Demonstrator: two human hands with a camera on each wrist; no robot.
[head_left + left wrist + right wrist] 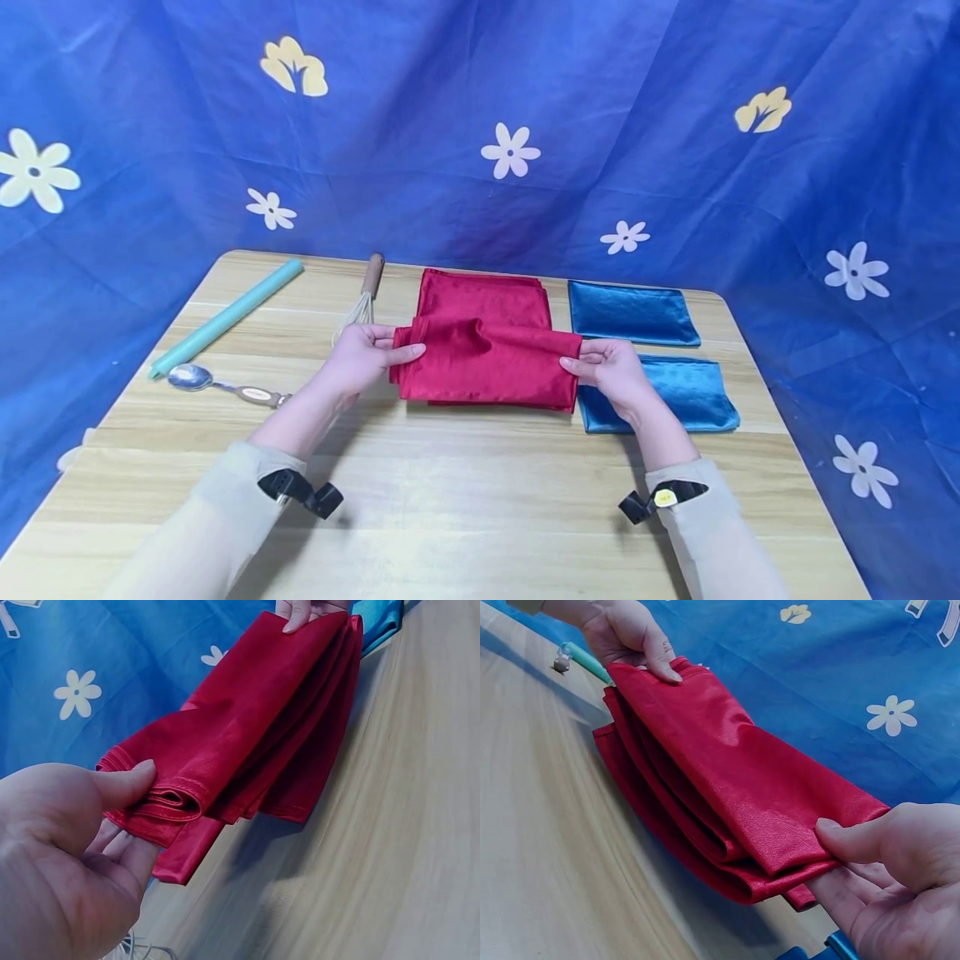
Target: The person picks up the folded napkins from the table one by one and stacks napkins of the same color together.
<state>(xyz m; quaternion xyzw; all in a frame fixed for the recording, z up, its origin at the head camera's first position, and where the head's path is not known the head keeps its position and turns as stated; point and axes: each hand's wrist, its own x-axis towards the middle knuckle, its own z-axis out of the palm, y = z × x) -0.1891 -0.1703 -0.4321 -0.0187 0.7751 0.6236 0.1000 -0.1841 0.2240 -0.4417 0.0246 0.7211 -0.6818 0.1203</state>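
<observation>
A folded red satin cloth [487,367] is stretched between both hands, its layers fanning downward over the table in the wrist views. My left hand [363,358] pinches its left end, thumb on top and fingers underneath. At the opposite end my right hand [611,371] pinches it the same way, as the right wrist view shows with the thumb [847,836] on the upper layer. Behind the held cloth, a second folded red cloth [480,296] lies on the table, partly covered in the head view.
Two folded blue cloths, a rear one [633,314] and a front one [690,396], lie at the right. On the left are a teal rolling pin [225,321], a spoon [191,377] and a whisk [372,279]. A blue floral curtain [420,125] hangs behind the wooden table [450,517].
</observation>
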